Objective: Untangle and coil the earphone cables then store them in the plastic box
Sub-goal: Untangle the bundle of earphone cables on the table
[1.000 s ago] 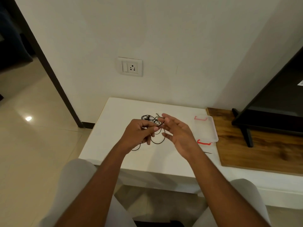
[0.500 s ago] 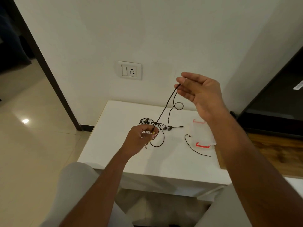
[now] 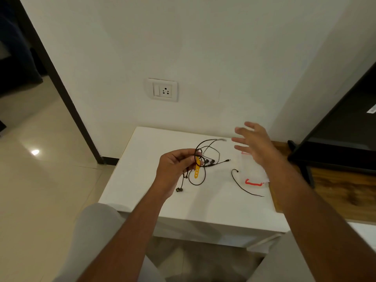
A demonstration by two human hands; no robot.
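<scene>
My left hand pinches a tangle of black earphone cables just above the white table. A yellow strap hangs from the tangle, and loops and earbuds dangle below and to the right of the fingers. My right hand hovers open, fingers spread, above the clear plastic box with red clips at the table's right side; the hand and forearm hide part of the box. A loose black cable lies on the table just left of the box.
The table stands against a white wall with a power socket. A wooden board adjoins the table on the right, carrying a black TV stand. A dark doorframe and tiled floor are on the left. My knees are below the table's front edge.
My right hand let go of the cable it had pulled up high and dropped down over the box, now open. The left hand still holds the tangle, raised slightly.
</scene>
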